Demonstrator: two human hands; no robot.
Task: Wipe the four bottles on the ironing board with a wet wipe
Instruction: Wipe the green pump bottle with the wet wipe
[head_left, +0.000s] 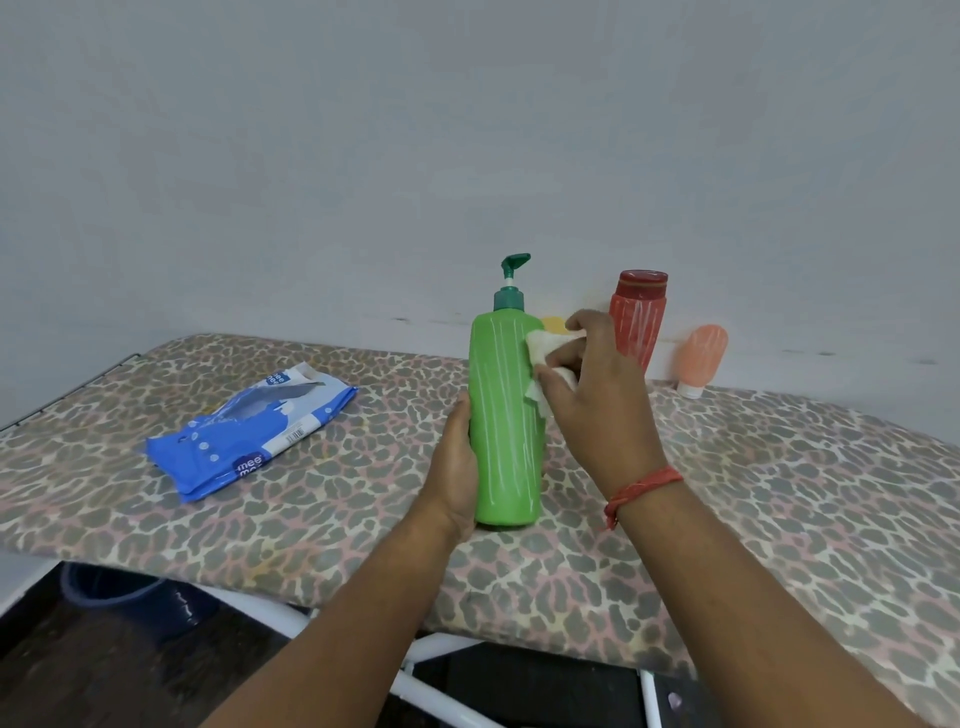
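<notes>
A tall green pump bottle (501, 415) stands upright on the leopard-print ironing board (779, 493). My left hand (457, 467) grips its lower left side. My right hand (592, 395) pinches a white wet wipe (543, 353) and presses it against the bottle's upper right side. Behind my right hand stands a red bottle (638, 317), and a small peach bottle (701, 358) stands upside down on its white cap by the wall. A yellow object (553, 325) shows only as a sliver between the green bottle and my right hand.
A blue pack of wet wipes (249, 434) lies on the board to the left. The grey wall (467, 156) runs close behind the bottles. Below the board's near edge are white frame legs (426, 691) and a dark floor.
</notes>
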